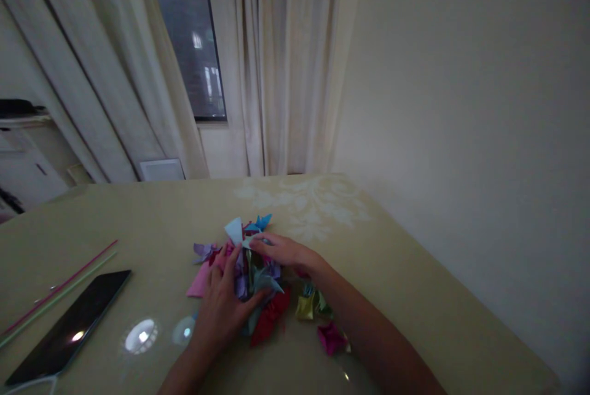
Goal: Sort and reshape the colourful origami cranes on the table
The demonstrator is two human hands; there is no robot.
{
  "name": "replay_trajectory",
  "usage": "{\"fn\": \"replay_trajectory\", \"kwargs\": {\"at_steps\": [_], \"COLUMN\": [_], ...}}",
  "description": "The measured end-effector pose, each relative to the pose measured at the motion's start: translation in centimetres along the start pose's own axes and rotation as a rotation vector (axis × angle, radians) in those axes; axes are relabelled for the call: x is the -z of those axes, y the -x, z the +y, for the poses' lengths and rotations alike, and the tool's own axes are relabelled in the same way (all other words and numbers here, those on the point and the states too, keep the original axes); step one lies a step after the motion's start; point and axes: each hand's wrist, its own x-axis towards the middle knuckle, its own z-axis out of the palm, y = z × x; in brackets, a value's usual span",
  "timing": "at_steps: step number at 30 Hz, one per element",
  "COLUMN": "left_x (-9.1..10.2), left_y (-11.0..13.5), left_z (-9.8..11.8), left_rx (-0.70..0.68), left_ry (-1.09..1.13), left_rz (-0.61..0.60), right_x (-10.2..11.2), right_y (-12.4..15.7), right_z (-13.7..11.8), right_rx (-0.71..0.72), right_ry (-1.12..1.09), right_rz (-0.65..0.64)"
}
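Note:
A heap of colourful folded-paper pieces, origami in look, lies on the table under both my hands. My left hand [224, 300] rests on its near left side, thumb and fingers spread apart. From the right, my right hand [283, 252] reaches over the top, its fingertips closed at a pale green paper piece [247, 240]; the thumb is mostly hidden. Around them show a light blue fan-like piece [234, 231], a blue piece [263, 222], a pink piece [199, 281], a purple piece [203, 252] and a red piece [271, 316].
By my right forearm lie a yellow paper piece [305, 308] and a magenta one [330, 338]. A dark phone or tablet [69, 327] and thin pink [69, 281] and green [64, 293] sticks lie left. Beyond the table [152, 217] hang curtains [295, 75]; a wall [461, 106] borders the right.

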Motion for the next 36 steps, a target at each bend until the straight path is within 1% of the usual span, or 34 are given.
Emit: {"fn": "replay_trajectory", "kwargs": {"at_steps": [3,5,7,9,11,13,16,19,21,24,26,28,30,32,34,36], "left_x": [-0.5,-0.5,-0.1,0.5,1.1,1.7,2.1,2.5,2.9,3.7,4.3,4.9,5.4,5.9,6.3,6.3], "left_y": [-0.4,-1.0,-1.6,-2.1,-2.6,-3.0,-3.5,-3.7,-3.5,-3.0,-2.7,-2.6,-2.6,-2.6,-2.6,-2.3], "left_z": [0.5,0.8,1.0,1.2,1.3,1.2,0.7,0.4,0.3,0.3,0.2,-0.1,-0.4,-0.7,-0.8,-0.6], "left_rx": [-0.035,-0.045,-0.039,-0.038,-0.044,-0.044,-0.059,-0.066,-0.009,0.105,0.108,0.071,0.064,0.094,0.109,0.092], "left_ry": [0.140,0.223,0.284,0.333,0.357,0.365,0.349,0.330,0.356,0.434,0.420,0.345,0.299,0.290,0.275,0.255], "left_rz": [0.003,0.001,0.030,0.108,0.193,0.265,0.322,0.345,0.345,0.271,0.238,0.249,0.258,0.247,0.225,0.164], "right_x": [-1.9,-2.6,-3.0,-3.0,-2.8,-2.4,-1.5,0.0,1.1,3.0,4.0,4.8,5.5,6.2,6.8,7.4], "right_y": [0.1,0.1,0.0,-0.1,-0.2,-0.2,0.1,0.5,1.0,1.9,2.6,3.2,3.7,4.2,4.6,5.0], "right_z": [-0.7,-1.0,-1.3,-1.7,-2.1,-2.7,-3.4,-3.9,-4.0,-4.3,-4.5,-4.7,-4.8,-4.7,-4.5,-4.3], "right_rx": [0.060,0.086,0.069,0.067,0.123,0.223,0.346,0.383,0.359,0.349,0.381,0.391,0.362,0.301,0.210,0.093], "right_ry": [-0.309,-0.484,-0.576,-0.602,-0.598,-0.572,-0.495,-0.366,-0.238,-0.012,0.130,0.246,0.333,0.393,0.465,0.561], "right_rz": [-0.115,-0.135,-0.082,0.013,0.085,0.124,0.232,0.332,0.321,0.281,0.260,0.257,0.267,0.277,0.292,0.298]}}
